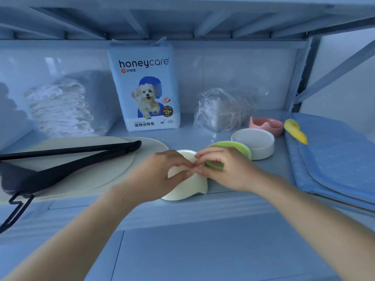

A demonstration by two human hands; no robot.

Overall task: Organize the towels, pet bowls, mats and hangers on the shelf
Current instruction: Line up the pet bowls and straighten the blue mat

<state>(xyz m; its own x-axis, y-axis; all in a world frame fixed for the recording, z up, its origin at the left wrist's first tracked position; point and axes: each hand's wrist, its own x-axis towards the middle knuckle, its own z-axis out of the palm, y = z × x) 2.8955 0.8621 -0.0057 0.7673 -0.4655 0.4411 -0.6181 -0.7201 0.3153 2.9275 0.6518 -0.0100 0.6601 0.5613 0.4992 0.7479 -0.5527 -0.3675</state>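
Both hands meet at shelf (182,209) front: left hand (162,175) grasping cream bowl (188,189), right hand (223,169) grasping green bowl (231,146)

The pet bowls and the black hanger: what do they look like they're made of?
The cream bowl, green bowl, white bowl and pink bowl all look like matte moulded plastic or silicone: even colour, soft rounded rims, no glaze shine. Ceramic can't be ruled out for the white one. The black hanger looks like matte plastic or rubber-coated, with a dark wire hook.
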